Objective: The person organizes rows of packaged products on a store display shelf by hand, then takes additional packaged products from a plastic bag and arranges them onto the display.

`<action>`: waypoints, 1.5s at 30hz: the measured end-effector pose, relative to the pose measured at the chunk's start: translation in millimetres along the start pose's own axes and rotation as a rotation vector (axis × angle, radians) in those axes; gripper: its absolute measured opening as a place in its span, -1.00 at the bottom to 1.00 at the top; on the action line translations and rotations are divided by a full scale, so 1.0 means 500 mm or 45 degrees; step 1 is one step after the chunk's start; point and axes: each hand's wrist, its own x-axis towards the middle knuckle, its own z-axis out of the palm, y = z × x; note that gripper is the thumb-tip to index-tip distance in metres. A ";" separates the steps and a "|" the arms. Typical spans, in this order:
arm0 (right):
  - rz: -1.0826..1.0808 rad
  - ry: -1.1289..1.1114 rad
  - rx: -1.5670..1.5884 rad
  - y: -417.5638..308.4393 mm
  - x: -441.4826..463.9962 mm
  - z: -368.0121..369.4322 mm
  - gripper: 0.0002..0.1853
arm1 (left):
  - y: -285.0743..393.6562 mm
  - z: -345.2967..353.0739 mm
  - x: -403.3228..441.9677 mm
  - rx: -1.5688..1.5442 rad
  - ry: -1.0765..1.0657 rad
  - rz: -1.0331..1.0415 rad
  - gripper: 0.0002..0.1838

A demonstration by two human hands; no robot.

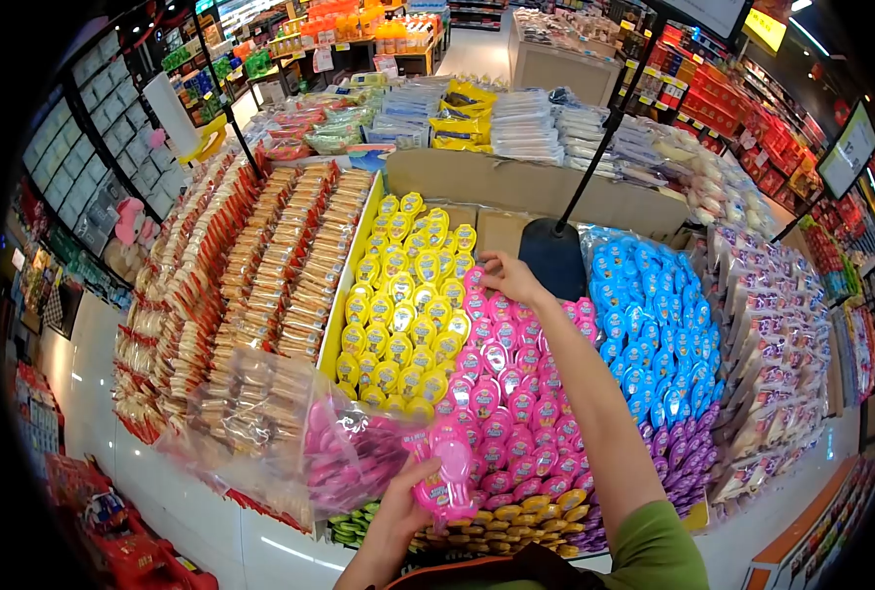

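My left hand [410, 497] is closed around several shiny pink oval packs [447, 467], low in front of me. Beside it, a large clear plastic bag [260, 403] lies over the display, with more pink packs [354, 447] inside. My right hand [512, 279] reaches to the far end of the pink rows, its fingers bent at a single pink pack [474, 279] that borders the yellow packs. Below that hand, pink oval packs [496, 423] stand in close rows. Yellow oval packs [398, 295] fill the section to their left.
Blue packs [649, 315] and purple packs [678, 452] lie to the right, orange-yellow ones [526, 521] at the front. Long rows of brown snack packets [300, 261] are on the left. A black post base [553, 258] stands behind the pink packs, before a cardboard divider [437, 172].
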 end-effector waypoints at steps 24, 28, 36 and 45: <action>0.310 -0.638 0.543 -0.270 -0.314 -0.008 -0.58 | 0.012 0.037 0.014 0.128 0.121 0.323 -0.60; 0.120 -0.011 1.156 -0.131 -0.190 -0.070 -0.61 | 0.001 0.040 -0.005 0.109 0.110 0.252 -0.54; 0.202 0.227 0.380 -0.005 -0.018 -0.119 -0.58 | -0.010 0.033 -0.012 0.254 0.172 0.247 -0.54; 0.203 -0.089 0.156 0.076 0.046 -0.109 -0.47 | -0.006 0.032 -0.025 0.334 0.207 0.217 -0.53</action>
